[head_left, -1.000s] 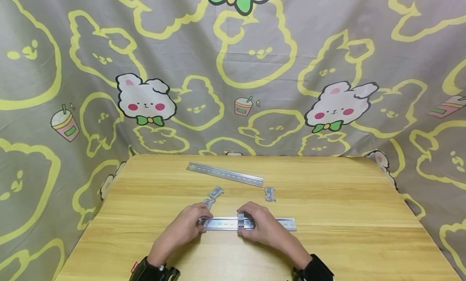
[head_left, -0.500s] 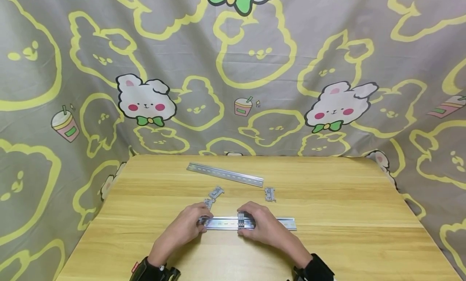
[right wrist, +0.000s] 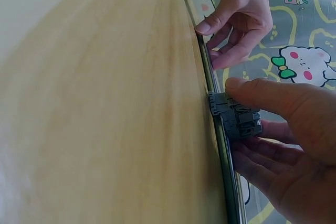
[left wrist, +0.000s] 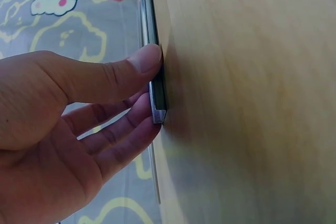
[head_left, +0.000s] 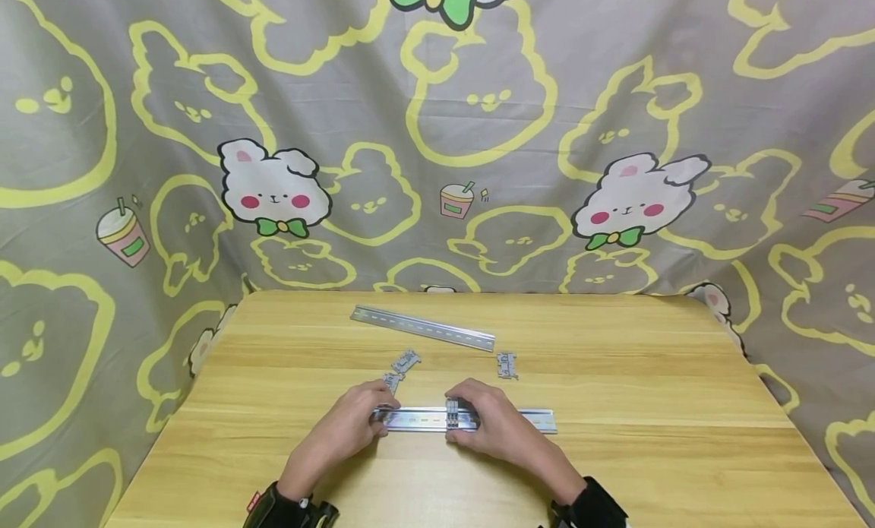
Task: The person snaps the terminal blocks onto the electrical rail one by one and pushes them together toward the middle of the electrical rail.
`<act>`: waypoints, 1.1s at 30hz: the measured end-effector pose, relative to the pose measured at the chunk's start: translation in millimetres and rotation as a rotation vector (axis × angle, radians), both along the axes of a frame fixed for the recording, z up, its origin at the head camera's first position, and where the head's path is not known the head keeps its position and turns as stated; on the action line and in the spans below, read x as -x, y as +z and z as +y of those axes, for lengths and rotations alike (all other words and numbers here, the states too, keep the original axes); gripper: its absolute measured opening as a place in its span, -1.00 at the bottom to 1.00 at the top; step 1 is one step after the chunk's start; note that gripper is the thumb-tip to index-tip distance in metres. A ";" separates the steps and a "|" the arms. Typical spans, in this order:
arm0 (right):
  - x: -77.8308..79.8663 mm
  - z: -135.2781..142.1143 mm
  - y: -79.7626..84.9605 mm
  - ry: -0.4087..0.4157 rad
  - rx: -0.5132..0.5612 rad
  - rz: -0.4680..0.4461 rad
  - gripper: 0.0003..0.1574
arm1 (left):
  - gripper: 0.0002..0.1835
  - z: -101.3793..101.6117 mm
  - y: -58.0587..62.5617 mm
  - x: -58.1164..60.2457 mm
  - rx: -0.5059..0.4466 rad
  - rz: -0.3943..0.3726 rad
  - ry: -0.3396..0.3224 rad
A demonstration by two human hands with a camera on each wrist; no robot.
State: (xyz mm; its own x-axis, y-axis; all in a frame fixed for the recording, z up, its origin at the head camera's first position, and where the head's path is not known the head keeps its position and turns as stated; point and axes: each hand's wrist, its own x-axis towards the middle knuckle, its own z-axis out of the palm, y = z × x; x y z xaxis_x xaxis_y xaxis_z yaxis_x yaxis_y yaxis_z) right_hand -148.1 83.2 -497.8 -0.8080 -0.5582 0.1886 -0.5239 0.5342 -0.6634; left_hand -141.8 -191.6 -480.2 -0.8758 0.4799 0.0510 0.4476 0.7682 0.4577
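Observation:
A slotted metal DIN rail [head_left: 424, 420] lies lengthwise across the near part of the table. My left hand [head_left: 352, 422] pinches its left end, thumb on the near side and fingers on the far side, as the left wrist view shows at the rail end [left wrist: 159, 115]. Grey terminal blocks [head_left: 452, 415] sit side by side on the rail near its middle. Around them my right hand [head_left: 499, 425] curls, thumb near and fingers far. In the right wrist view the blocks [right wrist: 239, 116] stand upright on the rail, partly covered by the thumb.
A second DIN rail [head_left: 424, 329] lies slanted farther back on the wooden table [head_left: 615, 361]. Loose terminal blocks lie between the rails: one [head_left: 406, 362] behind the left hand, another [head_left: 393, 380] partly behind its fingers, one [head_left: 506, 365] to the right. A patterned curtain [head_left: 519, 171] hangs behind.

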 end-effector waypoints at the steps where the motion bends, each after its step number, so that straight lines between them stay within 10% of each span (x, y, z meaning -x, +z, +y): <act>1: 0.0 0.0 0.3 -0.001 -0.002 0.003 -0.31 | -0.62 -0.1 0.1 0.2 0.002 0.000 0.000; 21: 8.9 15.5 20.6 -0.002 0.015 -0.021 -0.17 | -0.74 -13.1 16.9 12.2 -0.067 0.068 0.026; 33: 57.9 37.2 28.7 -0.117 -0.014 0.136 -0.33 | -0.61 -49.0 21.9 79.8 -0.067 0.190 0.057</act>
State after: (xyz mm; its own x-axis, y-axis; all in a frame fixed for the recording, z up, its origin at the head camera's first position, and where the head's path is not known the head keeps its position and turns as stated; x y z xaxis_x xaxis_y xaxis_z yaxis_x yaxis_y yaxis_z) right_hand -206.0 120.4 -469.1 -0.8350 -0.4652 0.2939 -0.5423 0.6052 -0.5827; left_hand -221.6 -240.6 -458.3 -0.8728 0.4202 0.2483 0.4879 0.7653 0.4198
